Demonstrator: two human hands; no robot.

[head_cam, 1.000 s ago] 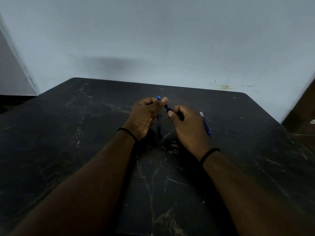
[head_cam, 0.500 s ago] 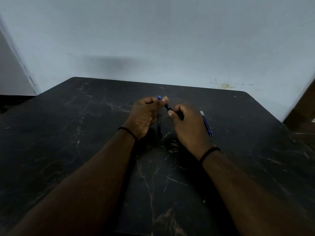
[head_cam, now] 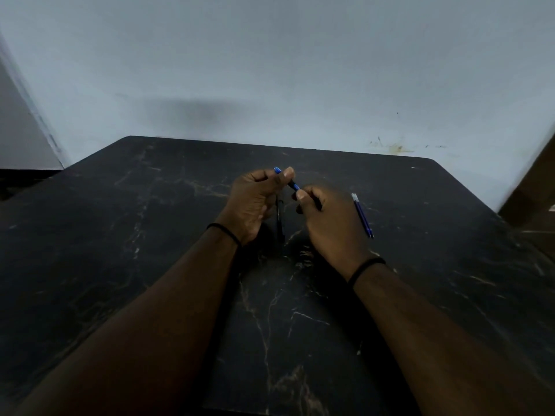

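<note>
Item 1: slim blue-and-black plastic pen (head_cam: 293, 186). Held in the air just above table centre, tilted, blue cap end at 10 o'clock, dark barrel end at 4 o'clock. A short stretch shows btwn the two hands.

Item 2: left hand (head_cam: 255, 199). Fingers curled in tight, thumb pressed on the pen's upper part, blue tip poking out past the knuckles. No gap btwn fingers.

Item 3: right hand (head_cam: 330, 223). Thumb and forefinger pinch the pen's lower part, other fingers folded under the palm. Barrel end shows over the knuckles.

Item 4: thin black stick-shaped object (head_cam: 280, 219). Sits btwn the hands toward 6 o'clock of the pen. Too dark to tell what it is, or whether it lies on the table.

Item 5: pair of blue pen refills w/ white tips (head_cam: 362, 216). Flat on the table at 3 o'clock of the right hand, just beside it, not touching.

Item 6: black marble-pattern table (head_cam: 120, 235), against a pale grey wall (head_cam: 270, 70).

Item 7: black wristbands, one on each wrist (head_cam: 225, 231).
</note>
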